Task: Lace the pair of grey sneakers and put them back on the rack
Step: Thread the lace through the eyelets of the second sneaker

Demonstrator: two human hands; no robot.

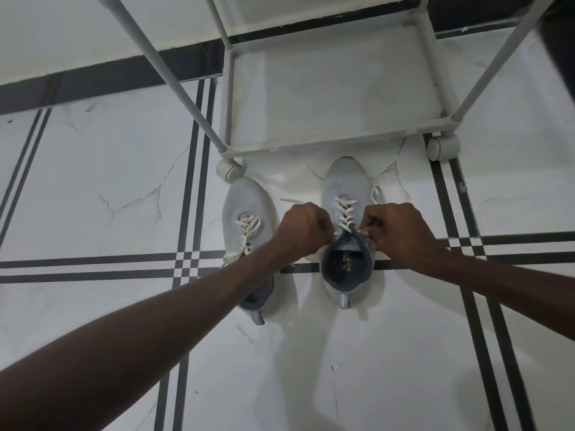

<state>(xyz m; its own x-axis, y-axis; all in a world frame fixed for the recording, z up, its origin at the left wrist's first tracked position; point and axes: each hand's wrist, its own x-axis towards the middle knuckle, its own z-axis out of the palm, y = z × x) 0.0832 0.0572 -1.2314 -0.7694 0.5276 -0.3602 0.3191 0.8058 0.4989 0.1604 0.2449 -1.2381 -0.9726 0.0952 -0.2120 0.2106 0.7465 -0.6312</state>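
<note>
On the floor (pixel 93 181) before the rack (pixel 336 88), we are pinching the right sneaker's (pixel 345 244) lace ends, left hand (pixel 303 228) and right hand (pixel 398 231) flanking its tongue; both sneakers are pointing toes toward the rack, the left sneaker (pixel 249 213) lying beside it.

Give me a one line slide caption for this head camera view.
Both hands lace the right-hand grey sneaker on the floor before the rack.

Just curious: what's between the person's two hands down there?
In the head view, the laced top of the right sneaker sits between the left hand and right hand.
</note>
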